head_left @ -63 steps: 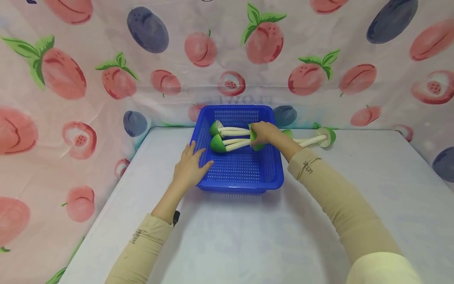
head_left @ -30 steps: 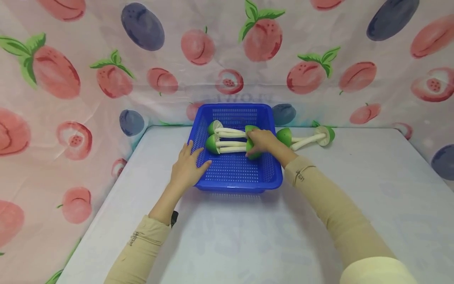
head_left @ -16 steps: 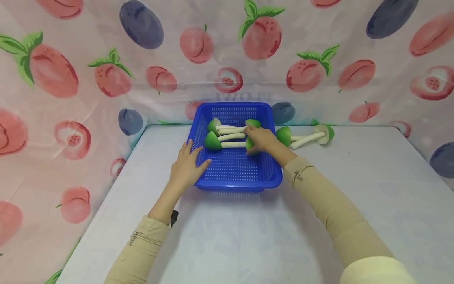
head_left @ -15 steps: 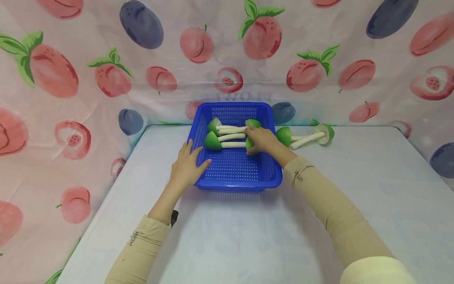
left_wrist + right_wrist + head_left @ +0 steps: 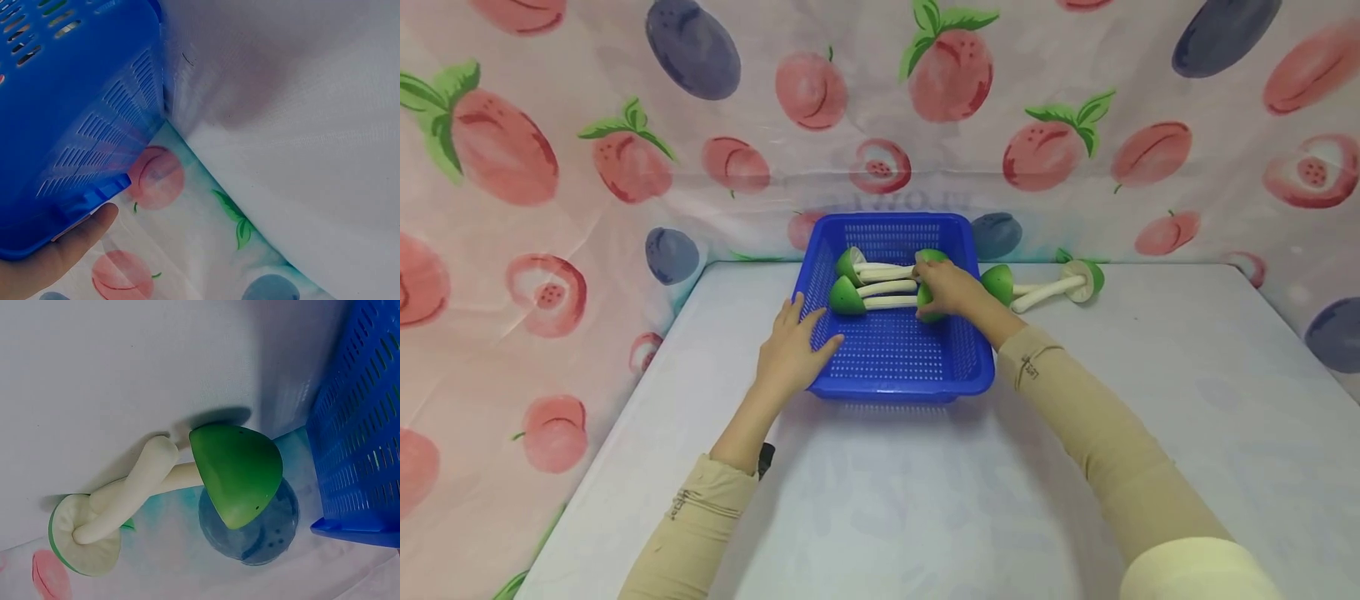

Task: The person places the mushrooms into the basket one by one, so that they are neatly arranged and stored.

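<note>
In the head view, a blue plastic basket [image 5: 891,387] holds several mushrooms with green caps and white stems, lying crosswise. My right hand [image 5: 953,290] reaches over the right rim and holds the green cap of the front-right mushroom [image 5: 891,302], its thumb toward me and fingers behind. Behind it a mushroom cap [image 5: 931,255] shows past my fingers. My left hand [image 5: 788,354] rests on the basket's left rim with fingers spread. The left wrist view shows a finger [image 5: 75,244] along the blue rim. The right hand itself is out of the right wrist view.
Right of the basket, two mushrooms lie on the white table: one with its cap [image 5: 997,285] near the basket wall, the other with its cap [image 5: 1081,282] facing right. A fruit-printed cloth [image 5: 880,100] hangs behind the table and along its left side.
Inside the basket, the front mushrooms and my right hand have shifted slightly over two seconds, and the back-right cap has come into sight. My left hand stays at the rim.
</note>
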`<state>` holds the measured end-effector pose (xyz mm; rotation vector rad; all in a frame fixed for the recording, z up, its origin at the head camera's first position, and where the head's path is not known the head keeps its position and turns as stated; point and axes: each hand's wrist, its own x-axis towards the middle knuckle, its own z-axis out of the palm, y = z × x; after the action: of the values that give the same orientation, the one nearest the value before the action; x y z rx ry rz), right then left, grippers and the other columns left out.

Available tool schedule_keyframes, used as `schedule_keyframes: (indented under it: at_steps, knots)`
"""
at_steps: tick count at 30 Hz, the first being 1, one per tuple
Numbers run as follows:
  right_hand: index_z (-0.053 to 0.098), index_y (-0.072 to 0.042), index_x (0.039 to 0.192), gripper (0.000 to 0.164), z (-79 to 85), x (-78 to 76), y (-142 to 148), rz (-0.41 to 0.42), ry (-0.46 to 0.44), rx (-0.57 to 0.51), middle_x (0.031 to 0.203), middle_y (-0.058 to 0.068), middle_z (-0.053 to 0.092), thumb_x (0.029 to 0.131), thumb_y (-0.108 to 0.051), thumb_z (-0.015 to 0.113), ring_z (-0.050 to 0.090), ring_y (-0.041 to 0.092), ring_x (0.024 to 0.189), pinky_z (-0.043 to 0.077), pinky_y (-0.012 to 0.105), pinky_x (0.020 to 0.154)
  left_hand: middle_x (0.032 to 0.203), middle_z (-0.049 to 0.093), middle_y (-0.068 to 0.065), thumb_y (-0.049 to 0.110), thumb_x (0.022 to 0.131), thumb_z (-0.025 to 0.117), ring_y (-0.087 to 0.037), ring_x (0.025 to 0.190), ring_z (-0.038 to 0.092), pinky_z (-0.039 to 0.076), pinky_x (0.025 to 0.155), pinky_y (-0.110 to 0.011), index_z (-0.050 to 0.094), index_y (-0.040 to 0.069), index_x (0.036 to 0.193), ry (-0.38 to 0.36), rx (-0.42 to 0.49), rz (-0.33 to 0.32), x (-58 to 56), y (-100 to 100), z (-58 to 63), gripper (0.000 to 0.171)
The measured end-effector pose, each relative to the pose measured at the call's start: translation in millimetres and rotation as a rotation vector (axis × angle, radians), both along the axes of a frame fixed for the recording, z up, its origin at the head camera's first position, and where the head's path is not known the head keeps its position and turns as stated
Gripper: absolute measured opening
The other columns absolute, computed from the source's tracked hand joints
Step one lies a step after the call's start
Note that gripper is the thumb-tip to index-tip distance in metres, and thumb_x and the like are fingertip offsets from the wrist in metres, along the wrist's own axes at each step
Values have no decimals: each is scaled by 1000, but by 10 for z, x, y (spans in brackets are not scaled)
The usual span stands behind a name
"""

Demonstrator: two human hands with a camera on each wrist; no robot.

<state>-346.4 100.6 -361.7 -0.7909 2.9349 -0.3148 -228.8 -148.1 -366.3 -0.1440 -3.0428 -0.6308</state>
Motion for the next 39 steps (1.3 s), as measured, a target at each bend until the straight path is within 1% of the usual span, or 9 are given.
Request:
schedule_keyframes:
  at_steps: [2, 4, 10, 16, 21, 28, 33, 37, 39]
  knots:
    - [51, -1, 128, 64, 8, 6, 12, 8, 0, -20, 136, 22, 49, 75, -24, 78, 49, 42, 119, 43, 48, 100, 157, 13, -19, 48, 93, 49, -36, 147, 7, 31, 102, -67, 40, 10, 143, 0, -1, -3, -4, 9, 1, 64]
    - [52, 1, 126, 60, 14, 14, 24, 21, 10, -24, 130, 22, 53, 77, -21, 77, 51, 40, 117, 43, 47, 100, 157, 14, -19, 48, 93, 49, -35, 147, 7, 31, 102, -67, 40, 10, 143, -2, -2, -4, -5, 16, 3, 63]
    - [59, 3, 117, 44, 22, 18, 35, 28, 46, -20, 118, 19, 60, 81, -18, 74, 58, 35, 108, 46, 44, 95, 158, 12, -19, 47, 93, 49, -36, 146, 6, 31, 101, -68, 39, 10, 143, -12, -1, -4, 3, 22, 29, 63]
    - [63, 1, 115, 31, 37, -15, 25, 20, 60, -132, 117, 16, 66, 86, -9, 67, 59, 33, 111, 46, 45, 97, 158, 12, -19, 46, 93, 49, -37, 146, 6, 30, 101, -68, 39, 10, 144, -14, -6, 6, 4, 6, 46, 63]
    - [64, 2, 113, 28, 36, -9, 55, -16, 56, -193, 117, 17, 65, 86, -6, 65, 59, 34, 112, 46, 45, 97, 158, 12, -19, 47, 93, 50, -37, 146, 6, 29, 101, -69, 38, 10, 144, -21, -1, 5, -3, 22, 37, 64]
    - [64, 3, 110, 24, 4, 0, 72, -41, 53, -293, 114, 20, 65, 91, -11, 60, 61, 34, 106, 50, 44, 91, 158, 12, -19, 47, 93, 50, -37, 146, 5, 29, 101, -69, 38, 11, 144, -31, -1, 13, 4, 31, 29, 64]
    - [64, 2, 109, 23, -9, -8, 83, -61, 50, -346, 112, 19, 66, 92, -13, 58, 62, 32, 104, 50, 43, 90, 157, 12, -19, 47, 93, 50, -37, 146, 6, 29, 100, -70, 39, 10, 144, -24, 4, 12, 10, 33, 27, 64]
    - [64, 2, 109, 24, 0, 5, 94, -61, 53, -376, 111, 19, 66, 92, -13, 58, 61, 33, 104, 49, 44, 91, 157, 12, -20, 47, 93, 50, -37, 146, 6, 29, 100, -70, 39, 10, 144, -22, 9, 12, 17, 37, 27, 64]
    - [65, 2, 109, 23, 6, 9, 102, -49, 83, -395, 109, 19, 66, 92, -12, 57, 61, 34, 102, 49, 44, 90, 157, 12, -19, 47, 93, 50, -37, 146, 6, 29, 101, -70, 39, 11, 144, -24, 8, 16, 19, 40, 32, 64]
